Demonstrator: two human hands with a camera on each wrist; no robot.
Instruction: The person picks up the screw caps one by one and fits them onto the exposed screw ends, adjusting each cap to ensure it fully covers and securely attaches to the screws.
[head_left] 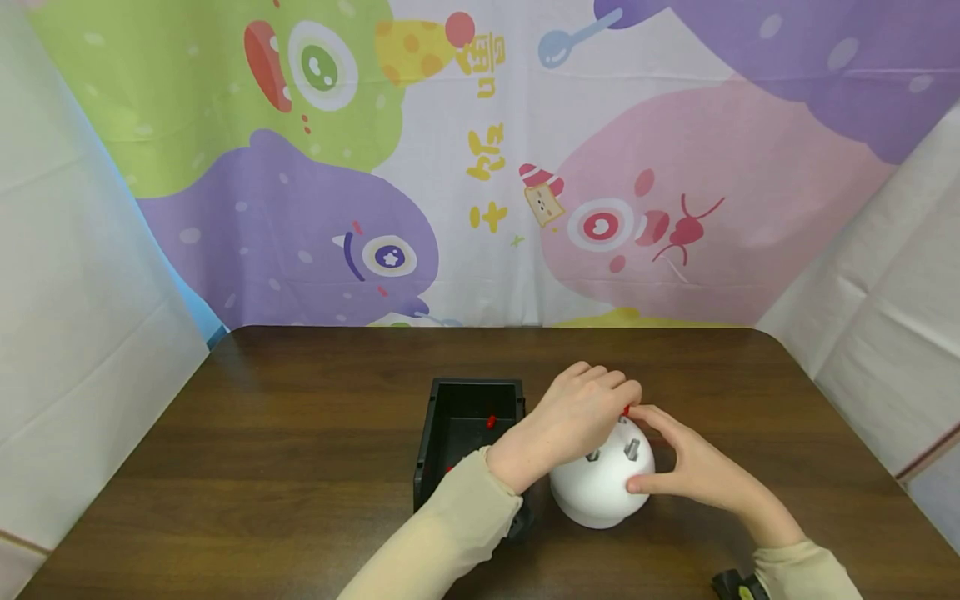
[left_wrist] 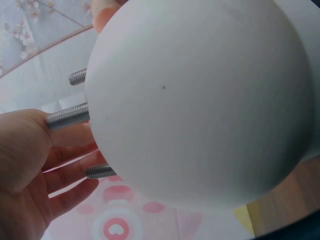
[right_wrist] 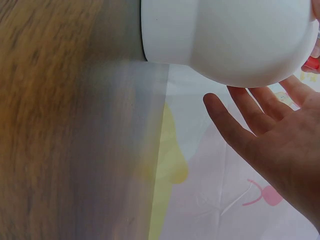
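A white dome-shaped stand [head_left: 592, 496] sits on the table, with several threaded metal bolts [left_wrist: 68, 116] sticking out of its rounded top. My left hand [head_left: 573, 412] reaches over the dome from the left, its fingers pinching a small red piece [head_left: 626, 411] at the far side of the top. That piece is mostly covered by fingers; a bit of its red side [right_wrist: 312, 63] shows at the edge of the right wrist view. My right hand [head_left: 693, 462] holds the dome from the right, thumb on the near side and forefinger beside the red piece.
Left of the dome stands a black tray [head_left: 423, 442], partly behind the left forearm. Inside it lie small red pieces [head_left: 491, 422]. A dark object with a greenish mark [head_left: 738, 586] is by the right cuff. A cartoon-printed cloth [head_left: 480, 275] hangs behind the table.
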